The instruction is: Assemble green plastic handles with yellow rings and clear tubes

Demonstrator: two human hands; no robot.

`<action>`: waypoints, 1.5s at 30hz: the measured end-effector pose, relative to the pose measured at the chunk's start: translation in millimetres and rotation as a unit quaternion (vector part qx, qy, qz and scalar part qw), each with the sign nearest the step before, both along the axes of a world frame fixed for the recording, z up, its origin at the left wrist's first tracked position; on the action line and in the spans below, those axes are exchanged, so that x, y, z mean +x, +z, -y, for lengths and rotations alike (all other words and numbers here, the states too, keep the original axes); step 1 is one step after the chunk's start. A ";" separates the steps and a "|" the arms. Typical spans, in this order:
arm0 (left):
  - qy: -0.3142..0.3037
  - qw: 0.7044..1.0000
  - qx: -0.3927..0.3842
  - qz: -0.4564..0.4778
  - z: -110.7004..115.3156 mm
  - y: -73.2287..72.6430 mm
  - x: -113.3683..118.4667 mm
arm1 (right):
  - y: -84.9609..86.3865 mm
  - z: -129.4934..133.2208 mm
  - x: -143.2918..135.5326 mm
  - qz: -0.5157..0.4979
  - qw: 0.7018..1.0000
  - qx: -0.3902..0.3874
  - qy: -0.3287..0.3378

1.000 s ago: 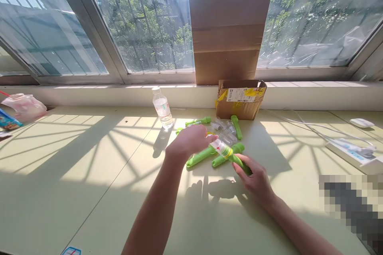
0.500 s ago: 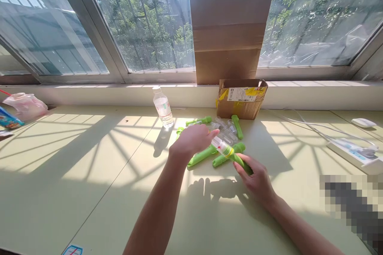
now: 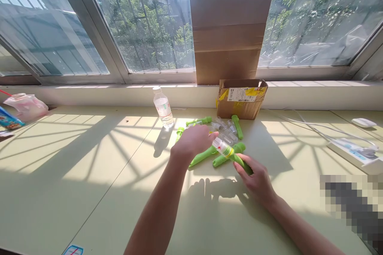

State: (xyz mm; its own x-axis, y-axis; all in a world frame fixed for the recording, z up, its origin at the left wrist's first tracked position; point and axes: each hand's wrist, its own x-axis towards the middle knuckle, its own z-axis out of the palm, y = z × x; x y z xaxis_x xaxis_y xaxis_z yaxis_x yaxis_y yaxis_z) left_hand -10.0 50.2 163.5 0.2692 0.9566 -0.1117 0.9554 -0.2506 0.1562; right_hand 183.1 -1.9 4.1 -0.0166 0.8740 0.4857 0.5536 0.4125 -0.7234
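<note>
My right hand (image 3: 255, 175) is closed around the green handle of a green plastic stick with a clear ribbed head (image 3: 225, 148). The stick is held tilted above the table, its head toward the upper left. At that clear end my left hand (image 3: 194, 140) is closed, most of its fingers hidden behind its back. Yellow and red bits show in or around the clear part. Beneath and beyond my hands lie several loose green handles (image 3: 237, 126) and several clear plastic tubes (image 3: 229, 135).
A clear water bottle (image 3: 163, 109) stands at the back left of the pile. Behind it on the right is an open cardboard box (image 3: 239, 107). To the right lie a power strip (image 3: 353, 153) and white cables. A pink plastic bag (image 3: 26, 107) sits at far left.
My left hand has shifted very slightly to the right at the clear end. My right hand and the stick's handle have stayed almost in place.
</note>
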 end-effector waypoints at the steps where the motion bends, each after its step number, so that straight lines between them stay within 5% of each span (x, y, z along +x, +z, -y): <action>1: 0.000 1.000 0.001 -0.001 0.0 0.0 0.1 | 0.0 -0.1 0.0 0.000 1.000 0.000 0.000; 23: -0.004 1.000 0.013 -0.004 2.6 1.6 1.1 | -1.0 0.4 0.2 -0.002 1.000 -0.002 -0.006; 36: -0.019 0.997 -0.042 0.062 -2.0 1.1 -10.4 | 0.1 0.2 0.6 0.012 1.000 0.006 0.000; 45: -0.071 0.991 -0.046 0.104 -2.1 -0.6 -18.1 | 0.2 -1.2 2.2 0.009 1.000 0.019 -0.002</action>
State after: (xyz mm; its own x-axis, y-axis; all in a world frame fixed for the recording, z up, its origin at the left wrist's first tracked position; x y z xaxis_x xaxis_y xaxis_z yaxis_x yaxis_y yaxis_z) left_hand -28.1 52.4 162.9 0.4263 0.8959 -0.1248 0.8563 -0.3551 0.3751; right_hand 185.3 -0.7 4.3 -0.0212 0.8547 0.5187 0.5679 0.4373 -0.6973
